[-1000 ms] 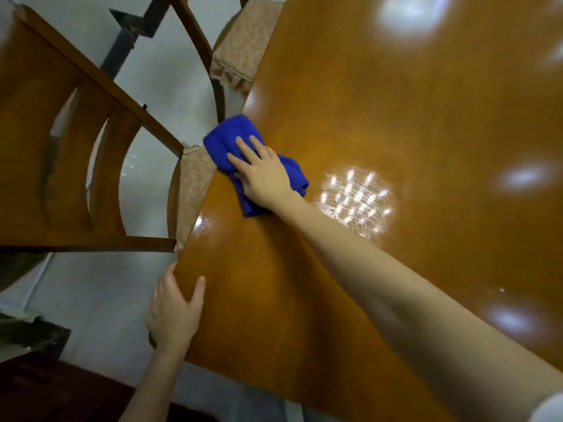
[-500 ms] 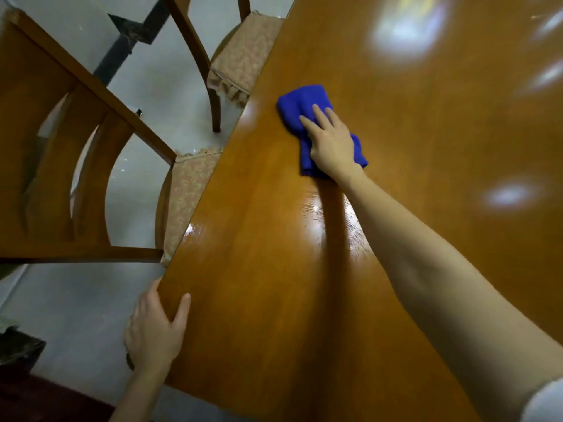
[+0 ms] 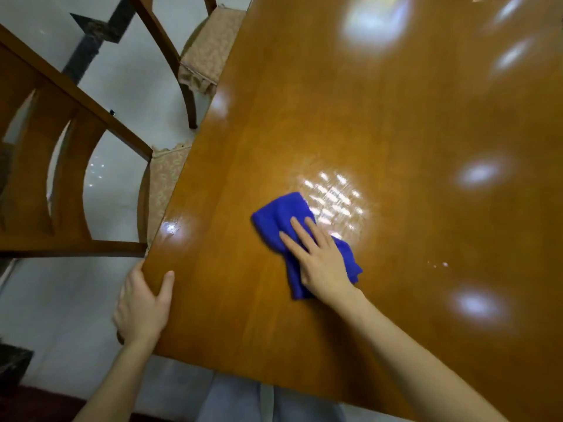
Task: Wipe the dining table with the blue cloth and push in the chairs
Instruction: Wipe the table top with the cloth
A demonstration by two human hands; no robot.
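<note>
Right hand [image 3: 323, 263]: it lies flat on the blue cloth [image 3: 280, 217], fingers straight and a little spread, and presses it onto the counter [image 3: 335, 117].
Blue cloth: crumpled, on the near-left part of the counter top, just beside a bright patch of reflected light. One part sticks out ahead of the fingers, and another part shows at the right of the wrist.
Left hand [image 3: 141, 306]: it grips the near-left corner of the counter, thumb on top, the other fingers around the edge and mostly hidden.
Counter: glossy brown wood with several light reflections.
Near chair [image 3: 61, 178]: wooden, at the left side of the counter. Its padded seat goes partly under the edge.
Far chair [image 3: 210, 50]: further along the same side, seat close to the edge; whether it goes under cannot be told.
Floor [image 3: 128, 80]: pale shiny tiles with a dark inlay.
</note>
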